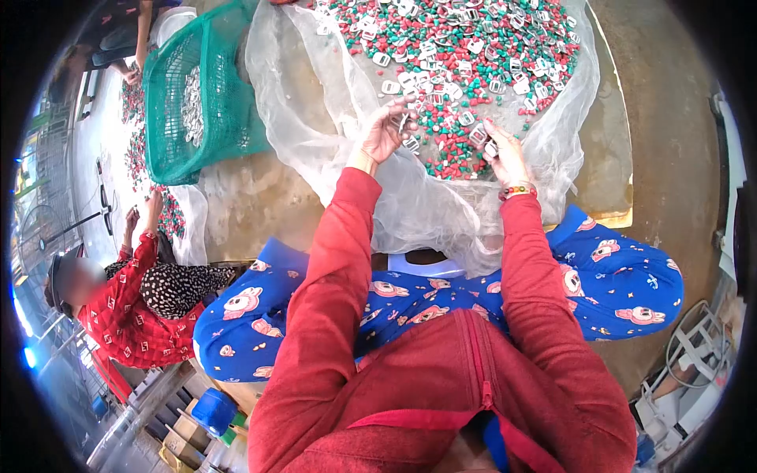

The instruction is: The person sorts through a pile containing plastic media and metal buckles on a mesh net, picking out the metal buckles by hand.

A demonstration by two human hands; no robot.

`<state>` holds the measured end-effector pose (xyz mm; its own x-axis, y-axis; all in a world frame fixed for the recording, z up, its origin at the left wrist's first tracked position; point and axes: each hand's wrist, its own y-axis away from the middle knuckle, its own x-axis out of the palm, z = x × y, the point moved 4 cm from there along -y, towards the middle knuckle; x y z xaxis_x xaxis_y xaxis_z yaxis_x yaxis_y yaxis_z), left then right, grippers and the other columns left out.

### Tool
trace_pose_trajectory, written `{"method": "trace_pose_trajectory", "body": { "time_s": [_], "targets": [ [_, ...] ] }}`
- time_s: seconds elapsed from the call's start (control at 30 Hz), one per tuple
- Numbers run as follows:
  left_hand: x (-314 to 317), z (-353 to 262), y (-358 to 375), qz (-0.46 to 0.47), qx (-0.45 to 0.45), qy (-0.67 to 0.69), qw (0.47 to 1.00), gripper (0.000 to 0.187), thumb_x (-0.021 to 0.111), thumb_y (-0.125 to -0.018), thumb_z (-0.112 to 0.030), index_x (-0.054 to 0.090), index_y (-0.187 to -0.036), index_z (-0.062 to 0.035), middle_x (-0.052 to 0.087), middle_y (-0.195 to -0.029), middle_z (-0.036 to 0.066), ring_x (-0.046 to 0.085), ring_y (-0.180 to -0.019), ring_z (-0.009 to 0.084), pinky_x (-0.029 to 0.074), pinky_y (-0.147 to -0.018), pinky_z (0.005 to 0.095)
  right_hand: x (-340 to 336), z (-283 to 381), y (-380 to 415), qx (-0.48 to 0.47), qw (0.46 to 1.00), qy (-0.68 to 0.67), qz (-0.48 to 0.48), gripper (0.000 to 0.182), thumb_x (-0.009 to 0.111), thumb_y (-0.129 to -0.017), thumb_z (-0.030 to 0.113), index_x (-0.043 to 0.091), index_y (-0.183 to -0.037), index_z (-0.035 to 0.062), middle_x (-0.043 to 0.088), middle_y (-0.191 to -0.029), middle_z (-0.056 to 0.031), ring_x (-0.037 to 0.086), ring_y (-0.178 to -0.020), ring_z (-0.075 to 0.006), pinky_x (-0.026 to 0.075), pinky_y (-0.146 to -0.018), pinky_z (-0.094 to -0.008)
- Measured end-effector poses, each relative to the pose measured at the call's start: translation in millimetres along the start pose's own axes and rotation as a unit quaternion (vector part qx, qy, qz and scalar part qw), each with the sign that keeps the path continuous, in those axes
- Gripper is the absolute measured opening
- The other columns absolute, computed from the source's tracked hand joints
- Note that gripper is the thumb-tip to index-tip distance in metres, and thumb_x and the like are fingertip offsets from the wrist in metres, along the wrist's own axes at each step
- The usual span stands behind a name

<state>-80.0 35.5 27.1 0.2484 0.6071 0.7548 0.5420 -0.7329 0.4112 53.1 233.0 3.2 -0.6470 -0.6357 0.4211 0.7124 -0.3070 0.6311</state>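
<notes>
My left hand (382,135) is curled, with a small pale metal piece (404,123) at its fingers, seen nearly edge-on. In my right hand (509,159) a silvery buckle (479,135) is pinched between thumb and fingers, and another pale piece (491,149) shows against the fingers. Beneath and beyond both hands spreads a heap of small red and green pieces (453,146) mixed with many silvery buckles (497,85). The heap lies on a sheer white net cloth (426,213), whose near edge hangs toward my lap.
A green mesh-covered basket (169,146) with silvery pieces (192,106) stands left on the worktable (260,206). At the left, a person in a red patterned top (130,315) handles a similar heap. Another person's hand (132,75) shows at upper left.
</notes>
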Motion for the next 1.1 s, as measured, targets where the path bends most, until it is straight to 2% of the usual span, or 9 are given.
{"method": "trace_pose_trajectory", "body": {
  "time_s": [0.1, 0.2, 0.33, 0.37, 0.57, 0.73, 0.83, 0.93, 1.1],
  "targets": [
    [-3, 5, -3, 0.065, -0.057, 0.060, 0.994, 0.042, 0.058, -0.084, -0.039, 0.051, -0.107, -0.0047, 0.054, -0.080, 0.005, 0.053, -0.065, 0.0126, 0.044, -0.052, 0.0211, -5, 4, -4, 0.002, 0.997, -0.067, 0.041, 0.018, 0.062, -0.083, 0.020, 0.061, -0.091, 0.0044, 0.058, -0.071, -0.0033, 0.052, -0.053, -0.0100, 0.031, -0.040, -0.0190],
    [-11, 4, -10, -0.110, -0.081, -0.366, 0.921, 0.043, 0.064, -0.079, -0.039, 0.052, -0.102, -0.0037, 0.051, -0.077, 0.003, 0.050, -0.063, 0.0122, 0.045, -0.055, 0.0252, -16, 4, -11, -0.006, 0.991, -0.113, 0.070, 0.024, 0.060, -0.085, 0.025, 0.058, -0.096, 0.0034, 0.057, -0.075, -0.0059, 0.055, -0.063, -0.0148, 0.034, -0.042, -0.0185],
    [-8, 30, 2, -0.147, 0.067, -0.897, 0.412, 0.037, 0.069, -0.074, -0.028, 0.051, -0.089, 0.0005, 0.054, -0.091, 0.014, 0.057, -0.073, 0.0256, 0.048, -0.063, 0.0350, -20, 10, -18, 0.014, 0.955, -0.268, 0.130, 0.026, 0.058, -0.086, 0.026, 0.054, -0.097, 0.0033, 0.057, -0.078, -0.0078, 0.056, -0.069, -0.0161, 0.037, -0.046, -0.0190],
    [-35, 51, -8, -0.127, 0.114, -0.904, 0.392, 0.039, 0.069, -0.072, -0.028, 0.051, -0.087, 0.0033, 0.054, -0.093, 0.021, 0.056, -0.086, 0.0345, 0.046, -0.075, 0.0397, -17, 14, -19, 0.019, 0.943, -0.302, 0.140, 0.025, 0.057, -0.086, 0.026, 0.054, -0.097, 0.0033, 0.057, -0.079, -0.0084, 0.056, -0.070, -0.0163, 0.037, -0.047, -0.0192],
    [-34, 48, -15, -0.134, 0.030, -0.845, 0.517, 0.035, 0.059, -0.079, -0.028, 0.056, -0.090, 0.0049, 0.059, -0.092, 0.021, 0.056, -0.088, 0.0357, 0.045, -0.079, 0.0402, -8, 19, -56, 0.000, 0.982, 0.172, 0.083, 0.022, 0.065, -0.080, 0.020, 0.058, -0.093, 0.0034, 0.059, -0.073, -0.0063, 0.056, -0.068, -0.0109, 0.040, -0.049, -0.0216],
    [-26, 15, -19, -0.184, -0.044, -0.635, 0.749, 0.026, 0.051, -0.084, -0.024, 0.057, -0.087, 0.0017, 0.062, -0.090, 0.017, 0.060, -0.086, 0.0321, 0.049, -0.068, 0.0408, 15, 4, -62, -0.325, 0.687, 0.650, -0.026, 0.018, 0.068, -0.075, 0.015, 0.062, -0.090, 0.0068, 0.059, -0.060, -0.0053, 0.053, -0.047, -0.0090, 0.039, -0.043, -0.0250],
    [-19, 12, -29, -0.159, -0.038, -0.174, 0.971, 0.020, 0.051, -0.084, -0.020, 0.057, -0.089, -0.0011, 0.061, -0.093, 0.014, 0.062, -0.080, 0.0288, 0.053, -0.056, 0.0344, 4, -14, -73, -0.147, 0.834, 0.531, 0.011, 0.019, 0.070, -0.075, 0.021, 0.061, -0.085, 0.0071, 0.059, -0.061, -0.0055, 0.054, -0.048, -0.0093, 0.036, -0.039, -0.0258],
    [-3, 3, -50, -0.039, -0.012, 0.054, 0.998, 0.018, 0.052, -0.083, -0.018, 0.056, -0.089, -0.0015, 0.059, -0.084, 0.011, 0.062, -0.079, 0.0290, 0.055, -0.057, 0.0346, 11, -12, -51, 0.047, 0.973, 0.216, 0.062, 0.022, 0.063, -0.082, 0.025, 0.058, -0.086, 0.0039, 0.058, -0.069, -0.0084, 0.053, -0.052, -0.0112, 0.032, -0.035, -0.0215],
    [19, -1, -96, 0.040, -0.005, 0.047, 0.998, 0.021, 0.057, -0.081, -0.023, 0.045, -0.071, -0.0081, 0.043, -0.060, -0.002, 0.040, -0.052, 0.0078, 0.031, -0.043, 0.0214, -8, 6, -43, 0.031, 0.989, -0.115, 0.089, 0.016, 0.058, -0.082, 0.016, 0.053, -0.095, 0.0070, 0.060, -0.076, -0.0101, 0.060, -0.062, -0.0181, 0.036, -0.038, -0.0197]
  ]
}}
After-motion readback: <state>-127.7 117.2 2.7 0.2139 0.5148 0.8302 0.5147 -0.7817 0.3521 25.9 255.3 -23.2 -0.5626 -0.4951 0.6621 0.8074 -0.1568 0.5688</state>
